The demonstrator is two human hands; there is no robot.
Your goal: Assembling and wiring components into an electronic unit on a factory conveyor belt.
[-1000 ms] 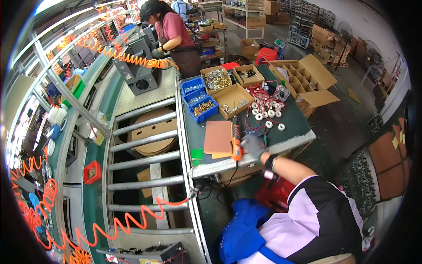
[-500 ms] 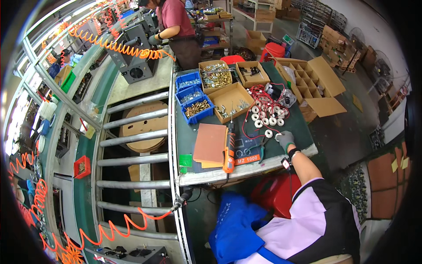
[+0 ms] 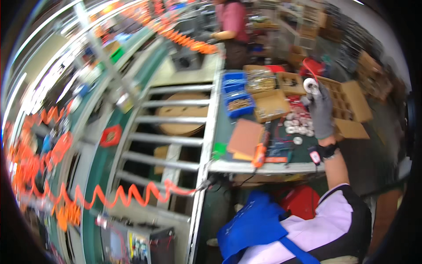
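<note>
My right hand (image 3: 322, 114), in a grey glove with a dark band at the wrist, is raised over the right side of the work table (image 3: 220, 152). Its fingers are closed on a white ring-shaped part (image 3: 311, 85), from which a red wire runs upward. Below and left of the hand lies a pile of similar white rings (image 3: 299, 126) with red wires, and one single ring (image 3: 297, 140) sits nearer the table's front. My left hand is out of view. An orange power screwdriver (image 3: 260, 155) lies beside a reddish-brown sheet stack (image 3: 246, 137).
Blue bins (image 3: 240, 105) and an open cardboard tray (image 3: 268, 105) hold small metal parts. A carton with dividers (image 3: 357, 99) stands at the right. Left of the table runs a roller conveyor (image 3: 171, 140). A person in a red shirt (image 3: 233, 20) stands at the far end.
My right hand has lifted from the table's front right and reached farther away, now carrying a white ring up with its wire. The whole view has shifted and is blurred.
</note>
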